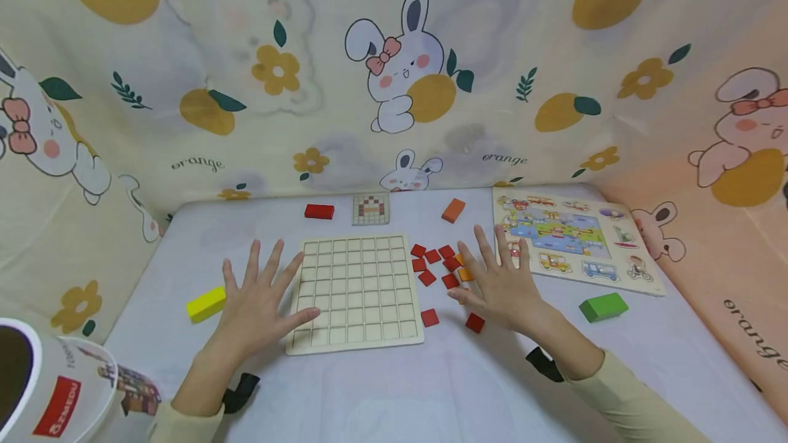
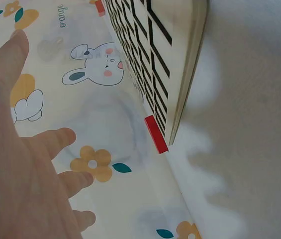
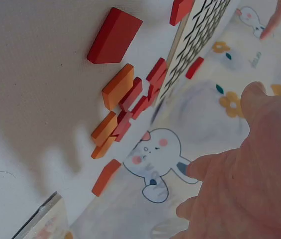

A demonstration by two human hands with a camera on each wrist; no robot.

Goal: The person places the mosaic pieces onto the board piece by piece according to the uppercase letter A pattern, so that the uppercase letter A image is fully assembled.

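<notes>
Fingers spread wide, my left hand [image 1: 255,306] hovers at the left edge of a pale wooden grid board [image 1: 360,296], its thumb reaching over the lower left squares. The left wrist view shows the board's edge [image 2: 187,74] beyond that hand. My right hand [image 1: 501,286], also spread and holding nothing, is over the right side of several small red square tiles [image 1: 427,278]. A few orange tiles [image 1: 465,274] are partly covered by its fingers. In the right wrist view a red tile [image 3: 114,37] and orange tiles [image 3: 118,86] lie below the hand.
A small pattern card [image 1: 371,209] stands behind the board, between a red block [image 1: 319,212] and an orange block [image 1: 453,210]. A yellow block [image 1: 206,304] lies left, a green block [image 1: 603,307] right. A picture puzzle [image 1: 634,279] fills the back right; a white tub [image 1: 80,388] stands front left.
</notes>
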